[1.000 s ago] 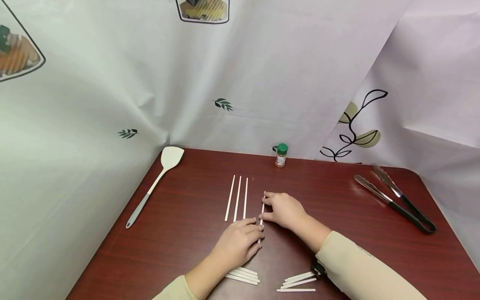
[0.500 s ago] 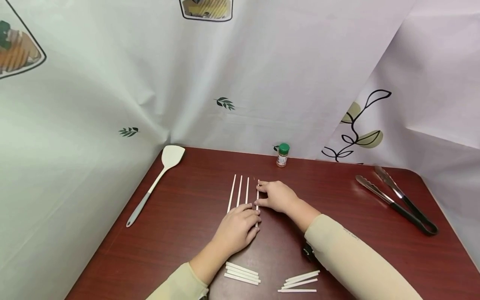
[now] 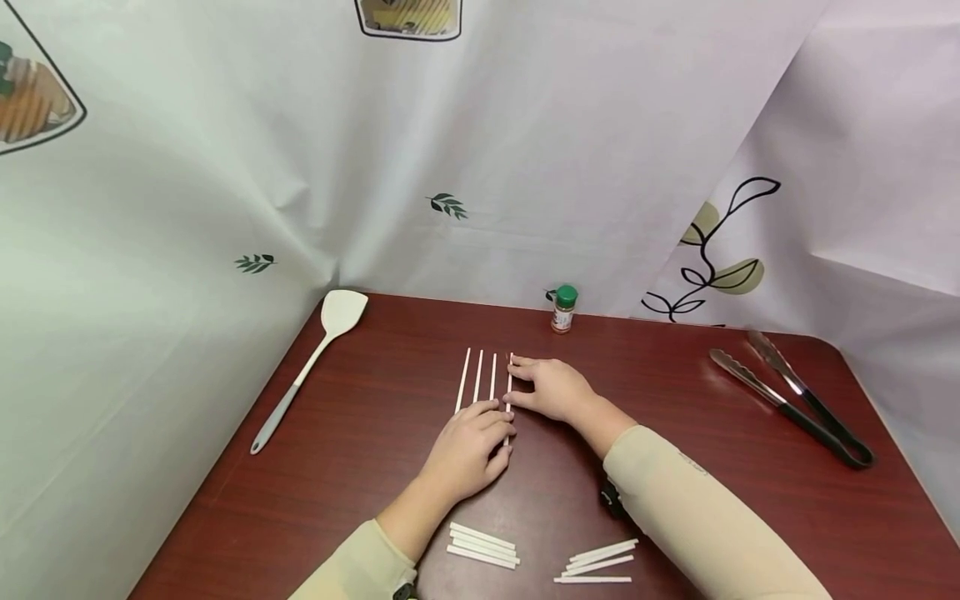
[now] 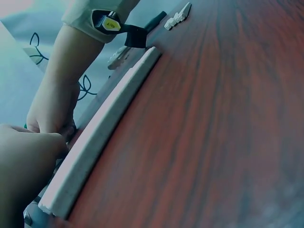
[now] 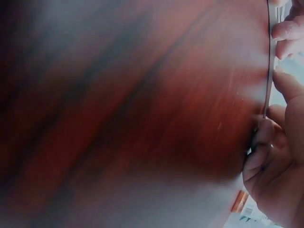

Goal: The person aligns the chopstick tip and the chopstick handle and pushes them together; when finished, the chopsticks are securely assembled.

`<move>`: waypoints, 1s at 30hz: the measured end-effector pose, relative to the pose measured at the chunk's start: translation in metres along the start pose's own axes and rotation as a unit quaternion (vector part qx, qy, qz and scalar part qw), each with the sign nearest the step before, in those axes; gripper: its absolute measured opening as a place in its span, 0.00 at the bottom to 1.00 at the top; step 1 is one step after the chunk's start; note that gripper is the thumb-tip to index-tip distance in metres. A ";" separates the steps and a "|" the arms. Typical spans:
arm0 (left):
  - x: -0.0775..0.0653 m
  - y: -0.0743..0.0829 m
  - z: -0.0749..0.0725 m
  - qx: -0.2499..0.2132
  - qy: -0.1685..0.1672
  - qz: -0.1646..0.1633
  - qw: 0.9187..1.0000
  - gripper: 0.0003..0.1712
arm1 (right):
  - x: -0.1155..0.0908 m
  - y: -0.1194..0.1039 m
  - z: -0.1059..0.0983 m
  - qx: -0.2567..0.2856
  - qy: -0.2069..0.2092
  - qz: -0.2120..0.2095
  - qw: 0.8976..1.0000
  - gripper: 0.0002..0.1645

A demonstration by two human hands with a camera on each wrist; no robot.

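Observation:
A thin white stick (image 3: 509, 383) lies upright in the head view, at the right end of a row with three like sticks (image 3: 478, 375). My right hand (image 3: 555, 390) holds its far half with thumb and fingertips. The left hand (image 3: 463, 454) has fingertips and thumb at the near half, and covers the near ends of the other row sticks. In the right wrist view, fingers of both hands meet along the stick's edge (image 5: 270, 61). A pile of shorter-looking white sticks (image 3: 482, 546) sits below my left hand; it looms large in the left wrist view (image 4: 102, 128).
A second loose pile of white sticks (image 3: 597, 562) lies near the right forearm. On the brown table (image 3: 360, 500) are a white spatula (image 3: 307, 367) at left, a green-capped spice jar (image 3: 564, 309) at the back and metal tongs (image 3: 791, 396) at right.
Both hands have carried the white stick left and away from me, up beside the other three. The near left pile, partly covered by the left arm earlier, now shows fully.

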State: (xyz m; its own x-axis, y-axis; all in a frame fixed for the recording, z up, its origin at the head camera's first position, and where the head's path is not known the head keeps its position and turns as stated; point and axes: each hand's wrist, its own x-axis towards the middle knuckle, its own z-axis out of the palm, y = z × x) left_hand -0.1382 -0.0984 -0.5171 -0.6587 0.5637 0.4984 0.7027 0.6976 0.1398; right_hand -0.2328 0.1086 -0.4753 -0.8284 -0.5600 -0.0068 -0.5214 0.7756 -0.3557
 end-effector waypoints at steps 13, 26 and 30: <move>-0.002 -0.001 0.002 -0.034 0.022 0.017 0.999 0.08 | 0.000 -0.017 -0.006 -0.061 -0.010 0.004 0.998 0.36; -0.003 -0.001 0.001 -0.051 -0.002 0.013 0.999 0.17 | -0.021 -0.014 -0.003 0.020 0.037 0.016 0.999 0.30; -0.004 0.000 0.001 -0.040 0.005 0.007 0.999 0.17 | -0.037 -0.009 -0.006 0.021 0.058 -0.007 0.998 0.20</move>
State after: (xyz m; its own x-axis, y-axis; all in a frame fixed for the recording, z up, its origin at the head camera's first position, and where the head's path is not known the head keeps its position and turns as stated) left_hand -0.1357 -0.1008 -0.5201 -0.6465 0.5681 0.5093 0.7311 0.6521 0.2006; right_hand -0.1985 0.1242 -0.4664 -0.8407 -0.5311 0.1056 -0.5259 0.7541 -0.3933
